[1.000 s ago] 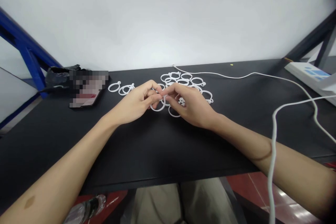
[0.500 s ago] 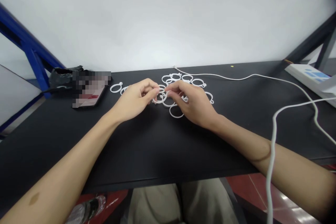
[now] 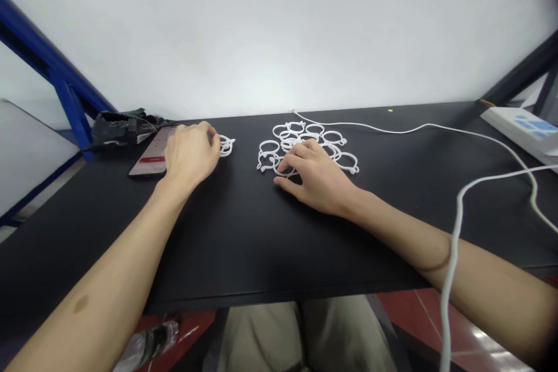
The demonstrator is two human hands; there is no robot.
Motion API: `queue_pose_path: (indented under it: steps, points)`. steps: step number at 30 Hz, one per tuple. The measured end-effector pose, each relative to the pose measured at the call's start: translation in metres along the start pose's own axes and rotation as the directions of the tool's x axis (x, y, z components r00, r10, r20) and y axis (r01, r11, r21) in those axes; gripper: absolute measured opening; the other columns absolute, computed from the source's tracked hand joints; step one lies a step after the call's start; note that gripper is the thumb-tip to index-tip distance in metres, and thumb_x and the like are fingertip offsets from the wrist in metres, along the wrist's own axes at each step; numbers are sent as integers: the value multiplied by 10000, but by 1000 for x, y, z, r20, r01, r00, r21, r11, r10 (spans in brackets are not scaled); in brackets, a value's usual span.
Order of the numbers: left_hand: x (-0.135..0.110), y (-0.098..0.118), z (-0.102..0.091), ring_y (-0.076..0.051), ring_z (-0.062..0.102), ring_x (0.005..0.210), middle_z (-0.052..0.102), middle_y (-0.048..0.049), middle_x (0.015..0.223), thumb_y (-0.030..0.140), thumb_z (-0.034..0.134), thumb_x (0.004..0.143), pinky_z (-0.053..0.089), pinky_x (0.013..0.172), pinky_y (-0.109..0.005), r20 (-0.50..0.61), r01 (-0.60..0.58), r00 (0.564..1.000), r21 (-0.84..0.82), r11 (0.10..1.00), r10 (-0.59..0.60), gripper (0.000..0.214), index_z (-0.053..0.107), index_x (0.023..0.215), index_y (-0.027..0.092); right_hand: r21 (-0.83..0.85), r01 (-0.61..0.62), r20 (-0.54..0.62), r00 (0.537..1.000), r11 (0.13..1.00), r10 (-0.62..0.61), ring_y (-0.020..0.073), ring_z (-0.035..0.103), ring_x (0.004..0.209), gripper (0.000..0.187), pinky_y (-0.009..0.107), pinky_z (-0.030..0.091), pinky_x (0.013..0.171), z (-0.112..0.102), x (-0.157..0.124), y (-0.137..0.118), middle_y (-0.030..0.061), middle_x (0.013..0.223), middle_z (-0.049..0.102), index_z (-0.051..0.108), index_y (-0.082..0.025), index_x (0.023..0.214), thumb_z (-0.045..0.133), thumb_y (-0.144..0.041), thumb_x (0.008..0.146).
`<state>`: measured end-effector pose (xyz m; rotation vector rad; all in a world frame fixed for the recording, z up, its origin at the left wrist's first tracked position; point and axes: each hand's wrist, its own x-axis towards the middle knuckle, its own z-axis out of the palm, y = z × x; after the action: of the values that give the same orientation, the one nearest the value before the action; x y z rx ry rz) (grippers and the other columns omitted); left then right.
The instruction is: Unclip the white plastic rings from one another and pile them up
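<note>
Several thin white plastic rings with small knobbed ends (image 3: 347, 161) lie in a loose cluster on the black table (image 3: 244, 232). My right hand (image 3: 316, 177) rests low over the cluster's front side, fingers and thumb apart, touching or nearly touching the rings beneath. To the left, my left hand (image 3: 194, 148) is lowered beside a phone, fingers curled downward. A smaller group of white rings (image 3: 225, 146) shows just past its fingertips, partly covered by the hand. Whatever those curled fingers hold is hidden from this view.
The phone (image 3: 150, 157) lies left of my left hand, before a crumpled black plastic bag (image 3: 117, 128). A white cable (image 3: 455, 232) crosses my right forearm. At the far right sits a white box with blue markings (image 3: 523, 128). Blue frame bars (image 3: 65, 93) stand on the left.
My left hand has moved left from the ring cluster, where it held a white ring, to beside the phone. My right hand's pinch has opened over the cluster.
</note>
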<state>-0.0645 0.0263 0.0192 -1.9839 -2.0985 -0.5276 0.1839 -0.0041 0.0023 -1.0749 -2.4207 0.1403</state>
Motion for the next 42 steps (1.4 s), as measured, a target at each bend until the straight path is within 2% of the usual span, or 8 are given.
queue_pose_path:
  steps: [4,12,17,23,27,31,36,42]
  points:
    - [-1,1,-2,-386,523,1105,670,-184,1013,311,461,904,456,877,-499,-41,-76,996,26,997,77,319,667,1063,126,-17,-15,3,1000,1000,15,255,468,995,126,396,419,921,2,1,-1,90,963,648,673,-161,859,601,-257,896]
    - [-16,34,-15,-221,566,852,711,-24,826,378,484,936,436,767,-336,27,-286,949,-348,893,314,317,706,776,218,20,13,-200,980,1000,-9,239,470,969,121,381,418,913,-2,4,-6,83,954,653,653,-177,871,549,-210,924]
    - [-24,43,-18,-175,566,817,710,13,815,425,497,940,432,746,-295,80,-307,909,-537,786,410,338,700,754,229,28,43,-291,956,999,-33,225,473,925,137,375,437,867,-4,5,-8,89,974,639,649,-179,892,540,-245,941]
    - [-26,46,-15,-168,580,855,708,-1,889,398,571,910,442,798,-297,49,-283,899,-694,662,436,239,706,819,223,101,83,-276,960,991,-53,204,512,886,97,360,441,828,-2,4,-6,76,955,637,644,-183,919,554,-216,932]
    - [-26,46,-17,-147,574,785,681,-11,899,412,598,892,442,721,-270,62,-205,928,-741,640,368,231,690,843,206,250,38,-260,965,968,29,181,571,868,32,342,468,807,-2,3,-6,48,908,630,582,-190,900,574,-219,909]
    - [-27,47,-20,-127,562,734,666,3,871,412,607,886,424,673,-249,60,-191,942,-714,673,331,227,674,831,202,389,-70,-223,960,919,167,152,610,806,295,320,508,745,-4,2,-8,53,994,633,515,-172,1168,591,-266,899]
    - [-30,49,-20,-123,568,697,679,27,782,418,559,921,405,639,-239,99,-270,893,-664,698,440,264,665,800,208,413,-78,-187,968,908,168,111,582,687,454,307,530,687,-6,2,-9,72,1106,623,447,-174,1333,572,-246,903]
    - [-30,49,-16,-134,597,724,719,14,865,383,550,936,425,669,-244,53,-384,846,-629,676,530,232,700,880,215,351,-31,-204,973,936,109,116,595,689,314,320,533,724,-5,2,-7,72,1069,662,541,-177,1242,520,-227,933]
